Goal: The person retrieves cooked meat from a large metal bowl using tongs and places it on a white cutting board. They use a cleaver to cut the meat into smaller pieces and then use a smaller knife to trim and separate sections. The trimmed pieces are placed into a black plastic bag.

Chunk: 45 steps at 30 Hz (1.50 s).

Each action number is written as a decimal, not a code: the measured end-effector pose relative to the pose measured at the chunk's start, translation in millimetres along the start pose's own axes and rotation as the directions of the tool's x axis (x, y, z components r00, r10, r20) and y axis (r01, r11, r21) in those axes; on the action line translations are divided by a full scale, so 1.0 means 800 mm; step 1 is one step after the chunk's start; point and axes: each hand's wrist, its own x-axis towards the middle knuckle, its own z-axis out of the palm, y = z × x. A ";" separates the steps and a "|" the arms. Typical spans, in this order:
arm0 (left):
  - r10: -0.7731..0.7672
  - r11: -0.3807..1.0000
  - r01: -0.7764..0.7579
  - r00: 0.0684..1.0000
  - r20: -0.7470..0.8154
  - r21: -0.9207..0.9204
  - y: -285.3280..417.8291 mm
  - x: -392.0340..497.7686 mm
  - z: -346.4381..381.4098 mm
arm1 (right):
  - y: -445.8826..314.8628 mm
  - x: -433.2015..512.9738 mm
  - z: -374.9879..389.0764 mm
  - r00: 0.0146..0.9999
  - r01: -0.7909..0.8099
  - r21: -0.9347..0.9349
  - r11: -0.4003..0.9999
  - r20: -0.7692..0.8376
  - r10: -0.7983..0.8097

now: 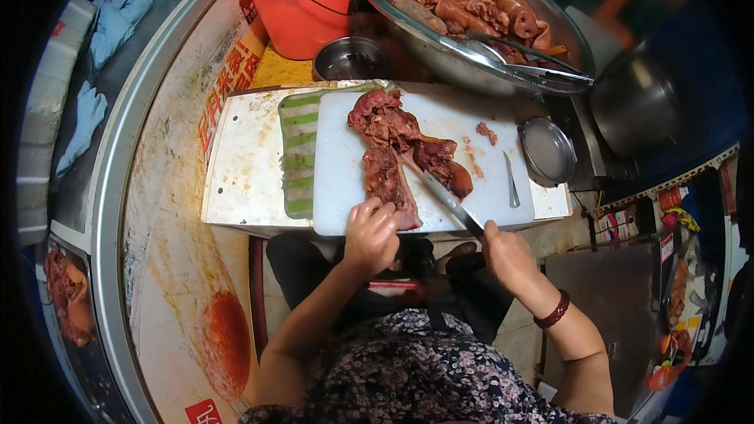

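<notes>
A large piece of cooked, reddish-brown meat [386,121] lies spread on a white cutting board [339,200]. My left hand [372,232] presses on its near left end at the board's front edge, fingers curled over the meat. In my right hand [508,256] is the dark handle of a long kitchen knife [445,195]. The blade points up and left, its tip in the split between the two lobes of meat. A small narrow blade [511,182] rests on the board's right side, near some meat scraps [486,132].
Behind the board, a steel basin [471,65] holds cooked meat, a pig's snout and tongs. Beside it stand an orange bucket [300,12] and a dark metal bowl [350,59]. A round metal dish [548,150] sits at right. A green-striped cloth [299,159] lies under the board.
</notes>
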 end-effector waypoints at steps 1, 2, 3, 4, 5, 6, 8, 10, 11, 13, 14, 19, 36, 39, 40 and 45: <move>0.004 1.000 -0.002 0.998 0.055 -0.030 -0.001 0.000 -0.007 | -0.002 0.001 -0.003 1.000 0.001 -0.006 1.000 -0.007 -0.001; -0.010 0.996 0.016 0.997 0.072 -0.088 -0.002 0.003 -0.013 | -0.005 0.005 -0.006 1.000 0.004 0.006 1.000 -0.027 -0.004; -0.027 0.989 0.038 0.997 0.079 -0.140 -0.005 0.010 -0.021 | -0.013 0.014 -0.009 0.999 0.010 0.031 0.999 -0.048 -0.008; -0.099 0.972 0.104 0.994 0.034 -0.211 -0.016 0.017 -0.025 | -0.022 0.022 -0.014 0.998 0.016 0.051 0.999 -0.066 -0.013; -0.227 0.935 0.211 0.974 -0.024 -0.285 -0.032 0.028 -0.023 | -0.030 0.031 -0.018 0.996 0.023 0.071 0.997 -0.086 -0.016; -0.334 0.892 0.289 0.940 -0.075 -0.349 -0.053 0.040 -0.022 | -0.035 0.045 -0.017 0.994 0.038 0.082 0.996 -0.101 -0.030; -0.481 0.845 0.428 0.871 -0.104 -0.319 -0.096 0.077 -0.021 | -0.034 0.068 -0.009 0.992 0.059 0.103 0.993 -0.119 -0.047; -0.565 0.806 0.541 0.824 -0.040 -0.241 -0.146 0.096 -0.003 | -0.035 0.090 -0.001 0.989 0.072 0.104 0.992 -0.134 -0.058; -0.638 0.743 0.622 0.770 0.022 -0.248 -0.173 0.097 0.008 | -0.037 0.096 -0.001 0.988 0.076 0.103 0.992 -0.144 -0.060; -0.701 0.622 0.701 0.697 0.151 -0.348 -0.186 0.119 0.015 | -0.036 0.094 -0.004 0.984 0.047 0.107 0.993 -0.178 -0.027; -0.702 0.561 0.705 0.683 0.203 -0.434 -0.190 0.128 0.019 | -0.036 0.092 -0.005 0.983 0.023 0.112 0.993 -0.184 -0.002; -0.631 0.514 0.711 0.692 0.350 -0.480 -0.200 0.167 0.018 | -0.035 0.093 0.004 0.973 -0.081 0.174 0.981 -0.201 0.116; -0.392 0.829 0.484 0.861 0.325 -0.281 -0.243 0.267 0.032 | -0.079 0.144 -0.013 0.982 0.015 0.007 1.000 -0.187 -0.013; -0.337 0.832 0.473 0.845 0.414 -0.289 -0.236 0.286 0.038 | -0.085 0.157 -0.018 0.985 0.049 -0.073 0.996 -0.162 -0.061; -0.313 0.851 0.459 0.834 0.455 -0.256 -0.230 0.295 0.037 | -0.086 0.164 -0.020 0.985 0.054 -0.096 0.994 -0.157 -0.069; -0.253 0.881 0.418 0.811 0.527 -0.220 -0.223 0.313 0.035 | -0.088 0.177 -0.029 0.991 0.011 -0.105 0.994 -0.128 -0.024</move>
